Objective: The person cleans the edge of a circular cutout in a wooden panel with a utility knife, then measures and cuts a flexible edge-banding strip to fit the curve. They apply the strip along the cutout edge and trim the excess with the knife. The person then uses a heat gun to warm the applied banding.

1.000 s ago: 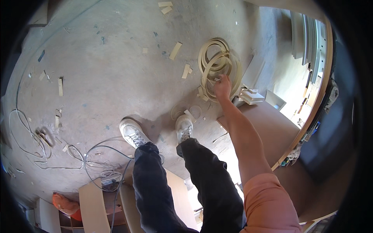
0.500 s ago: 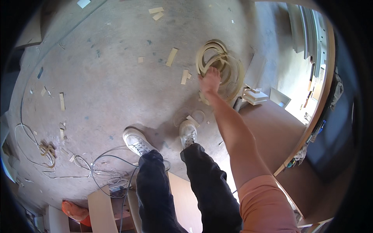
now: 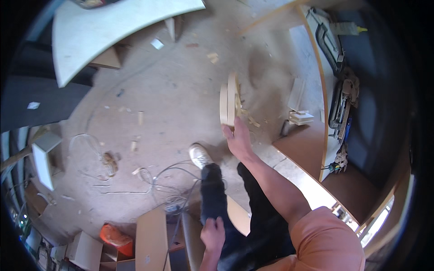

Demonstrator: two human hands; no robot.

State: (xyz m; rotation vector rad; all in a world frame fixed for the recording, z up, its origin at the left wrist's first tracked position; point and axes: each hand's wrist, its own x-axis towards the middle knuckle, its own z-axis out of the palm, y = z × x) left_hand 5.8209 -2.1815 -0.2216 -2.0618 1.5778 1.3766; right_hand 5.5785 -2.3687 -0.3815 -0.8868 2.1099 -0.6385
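Observation:
My right hand [image 3: 238, 137] is closed on the lower edge of a rolled coil of pale edge-banding strip [image 3: 232, 101], lifted off the floor and seen nearly edge-on. Two loops of the coil stand side by side, and a few loose strip ends show at its right. Down in front of my dark trousers is my left hand [image 3: 213, 234], its fingers curled in a loose fist and nothing visible in it. My white shoe [image 3: 200, 155] stands on the floor near the coil.
A white-topped table [image 3: 108, 38] spans the upper left. At right, clamps [image 3: 332, 49] and a yellow-tipped bottle [image 3: 346, 29] lie along a panel. Cables [image 3: 176, 169] loop across the floor at my feet. Small boards [image 3: 300, 118] are stacked beside a brown panel [image 3: 300, 147].
My right hand has raised the coil from the floor, turning it edge-on. My left hand has come into view. The view has shifted, bringing the white-topped table and clamps in.

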